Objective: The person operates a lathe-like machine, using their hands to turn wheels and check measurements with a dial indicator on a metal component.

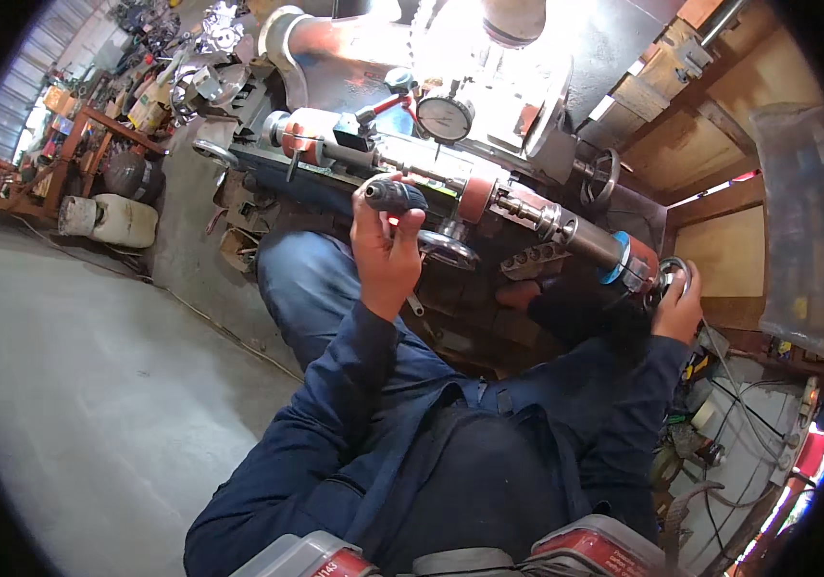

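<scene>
My left hand (385,255) is raised in front of the machine, its fingers closed around a dark, rounded hand tool (397,196) with a small metal tip. The tool's exact kind does not show. At the right end of the machine, my right hand (679,310) grips the rim of a small metal handwheel (666,279). Between the hands runs a horizontal metal shaft (537,216), carried by orange-red blocks (476,196). Just beyond the left hand, a round dial gauge (445,119) stands above the shaft. A blue ring (614,258) sits beside the right block.
Another handwheel (449,250) sits below the machine near my left hand, and a third (602,179) beyond it. Wooden framing (720,212) borders the right side. A gas cylinder (109,219) lies on the floor at left, with a cable (210,322) nearby.
</scene>
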Tool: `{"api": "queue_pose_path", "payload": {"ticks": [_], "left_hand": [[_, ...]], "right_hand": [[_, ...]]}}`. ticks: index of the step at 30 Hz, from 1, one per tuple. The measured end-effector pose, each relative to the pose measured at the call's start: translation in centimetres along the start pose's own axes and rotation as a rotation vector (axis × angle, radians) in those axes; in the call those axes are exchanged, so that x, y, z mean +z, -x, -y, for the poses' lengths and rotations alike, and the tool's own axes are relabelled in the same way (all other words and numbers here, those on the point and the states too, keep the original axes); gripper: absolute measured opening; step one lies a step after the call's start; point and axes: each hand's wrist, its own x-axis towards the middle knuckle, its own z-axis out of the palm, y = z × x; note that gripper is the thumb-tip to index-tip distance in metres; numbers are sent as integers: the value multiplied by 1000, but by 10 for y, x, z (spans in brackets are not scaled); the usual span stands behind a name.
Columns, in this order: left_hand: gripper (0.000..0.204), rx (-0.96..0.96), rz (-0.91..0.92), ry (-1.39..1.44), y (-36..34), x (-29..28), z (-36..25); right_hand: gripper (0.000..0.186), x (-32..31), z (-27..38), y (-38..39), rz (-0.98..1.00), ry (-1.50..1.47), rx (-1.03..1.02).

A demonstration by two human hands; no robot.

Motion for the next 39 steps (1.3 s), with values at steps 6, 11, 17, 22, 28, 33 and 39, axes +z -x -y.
{"api": "queue_pose_path", "payload": {"ticks": [6,11,17,22,28,33,39], "left_hand": [[44,297,-248,-272,-7,10,16],[46,308,-249,-461,-12,9,20],[42,506,-336,-460,-6,15,8],[42,482,-400,-297,-3,18,13],[40,441,-317,-505,-7,13,0],[44,497,-424,-399,0,0,10],[43,480,-404,-345,2,1,16]], "right_hand": [[47,11,19,21,-206,-136,0],[46,14,16,22,-258,-124,-20],[46,17,12,23,-286,-123,-39],[46,15,11,24,-247,-163,-21],[47,0,-38,9,-147,-638,-220],[36,-8,-121,17,226,-239,-14],[22,-15,-127,-13,254,-624,25]]}}
